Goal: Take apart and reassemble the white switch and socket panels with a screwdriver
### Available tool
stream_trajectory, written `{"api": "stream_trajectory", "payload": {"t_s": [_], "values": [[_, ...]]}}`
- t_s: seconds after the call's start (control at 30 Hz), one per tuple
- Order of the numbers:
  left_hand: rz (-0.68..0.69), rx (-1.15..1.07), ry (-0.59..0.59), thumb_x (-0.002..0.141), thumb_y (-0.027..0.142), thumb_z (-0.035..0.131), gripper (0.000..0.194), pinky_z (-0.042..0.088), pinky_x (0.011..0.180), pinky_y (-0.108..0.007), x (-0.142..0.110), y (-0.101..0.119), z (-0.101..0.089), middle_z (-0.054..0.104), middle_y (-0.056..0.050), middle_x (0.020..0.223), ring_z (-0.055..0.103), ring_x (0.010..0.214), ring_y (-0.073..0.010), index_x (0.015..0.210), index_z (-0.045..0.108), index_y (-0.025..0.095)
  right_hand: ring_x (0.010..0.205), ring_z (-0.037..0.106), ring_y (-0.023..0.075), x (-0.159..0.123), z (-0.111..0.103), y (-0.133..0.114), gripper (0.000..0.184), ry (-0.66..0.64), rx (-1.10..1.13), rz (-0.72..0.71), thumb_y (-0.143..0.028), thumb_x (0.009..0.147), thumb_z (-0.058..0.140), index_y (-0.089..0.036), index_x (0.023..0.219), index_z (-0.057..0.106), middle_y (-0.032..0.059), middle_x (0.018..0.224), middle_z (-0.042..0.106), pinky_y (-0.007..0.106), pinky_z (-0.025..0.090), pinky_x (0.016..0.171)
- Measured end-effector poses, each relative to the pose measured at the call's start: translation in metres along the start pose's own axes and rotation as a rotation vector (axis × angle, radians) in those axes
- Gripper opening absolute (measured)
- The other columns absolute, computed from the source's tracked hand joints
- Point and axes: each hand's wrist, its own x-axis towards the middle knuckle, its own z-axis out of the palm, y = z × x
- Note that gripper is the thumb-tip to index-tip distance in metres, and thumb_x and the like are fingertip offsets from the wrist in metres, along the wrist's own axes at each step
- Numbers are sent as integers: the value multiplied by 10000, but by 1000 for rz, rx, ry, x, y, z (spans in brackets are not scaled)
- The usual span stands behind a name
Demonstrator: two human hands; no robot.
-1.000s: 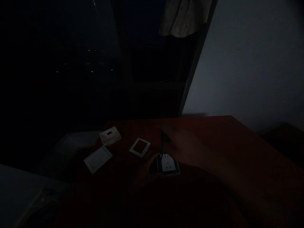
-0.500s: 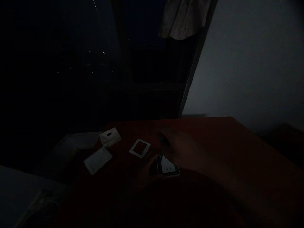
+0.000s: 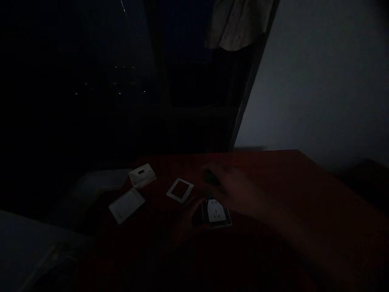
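Note:
The scene is very dark. A wall socket (image 3: 216,215) with a white centre and a dark surround lies on the reddish table. My left hand (image 3: 185,221), dim and mostly lost in shadow, curves round the socket's left side, fingers and thumb gripping its edges. Above the socket's upper left corner, my right hand (image 3: 229,184) is closed round the green handle of a screwdriver (image 3: 209,177). Its tip is too dark to make out. Just left of the hands lies a white rectangular frame (image 3: 170,196), flat on the table.
A white box-like cover (image 3: 142,175) with a small slot stands near the table's (image 3: 273,170) far left edge. In front of it lies a flat white plate (image 3: 127,205). Behind the table are a dark window (image 3: 121,121), a hanging cloth (image 3: 237,28) and a pale wall (image 3: 319,81).
The view has shifted slightly, so everything sits a little further right. My right hand has turned a little on the green handle, showing more of it. The left hand keeps its hold.

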Motion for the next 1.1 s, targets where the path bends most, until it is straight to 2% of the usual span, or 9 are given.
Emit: {"api": "stream_trajectory", "payload": {"t_s": [0.13, 0.2, 0.33, 0.57, 0.63, 0.77, 0.83, 0.97, 1.1], "values": [[-22, 1, -13, 690, 477, 766, 821, 318, 1089, -487, 0, 5, -1, 408, -103, 1453, 365, 1328, -340, 1396, 398, 279, 798, 663, 241, 2, 0, -6, 332, -16, -226, 101, -379, 927, 417, -190, 1186, 504, 99, 1023, 677, 317, 438, 608], [-38, 2, -16, 677, 479, 774, 837, 308, 1092, -494, 0, 8, -1, 416, -109, 1450, 354, 1334, -358, 1399, 400, 279, 802, 661, 235, 2, -1, -9, 336, -26, -205, 111, -342, 915, 424, -180, 1203, 486, 97, 1009, 679, 318, 438, 616], [-55, 6, -17, 686, 478, 764, 827, 310, 1086, -497, 0, 9, 0, 433, -109, 1442, 362, 1329, -372, 1402, 399, 283, 888, 648, 203, 0, -3, -10, 433, -43, -35, 41, -237, 831, 512, -187, 1256, 446, 89, 1130, 651, 300, 448, 692], [-73, 12, -16, 685, 445, 771, 800, 330, 1074, -496, -3, 4, 1, 416, -92, 1458, 374, 1324, -360, 1387, 417, 299, 801, 660, 240, -2, 5, -2, 330, 29, -201, 126, -323, 922, 401, -175, 1202, 495, 97, 1002, 684, 321, 444, 619], [-75, 15, -11, 688, 440, 769, 794, 313, 1083, -502, -3, 3, 2, 402, -91, 1467, 358, 1335, -361, 1386, 417, 302, 842, 652, 240, -3, 7, 0, 375, 43, -134, 105, -276, 897, 422, -156, 1251, 457, 113, 1046, 671, 337, 468, 665], [-72, 18, -5, 685, 440, 769, 796, 306, 1084, -516, -2, 4, 2, 401, -94, 1467, 350, 1338, -367, 1385, 416, 308, 1076, 593, 228, -4, 7, 2, 465, 52, 37, -16, -195, 858, 457, -170, 1320, 415, 119, 1282, 574, 349, 481, 840], [-63, 17, -7, 686, 441, 768, 797, 314, 1082, -503, -1, 6, 1, 410, -90, 1460, 351, 1339, -360, 1386, 414, 307, 1065, 607, 235, -3, 6, 0, 404, 48, 6, -3, -254, 899, 449, -190, 1298, 451, 109, 1271, 590, 362, 487, 839], [-51, 16, -18, 698, 448, 758, 778, 324, 1077, -490, -1, 9, -1, 427, -85, 1449, 364, 1332, -353, 1383, 417, 305, 889, 664, 269, -4, 6, -5, 382, 34, -129, 100, -375, 918, 442, -191, 1247, 507, 116, 1114, 664, 388, 512, 709], [-57, 16, -14, 702, 465, 749, 815, 303, 1084, -508, -1, 10, 0, 419, -106, 1452, 339, 1343, -371, 1408, 382, 289, 1081, 597, 241, -7, 6, -5, 490, 52, 50, -11, -250, 888, 455, -169, 1367, 389, 131, 1257, 590, 379, 495, 853]]}}
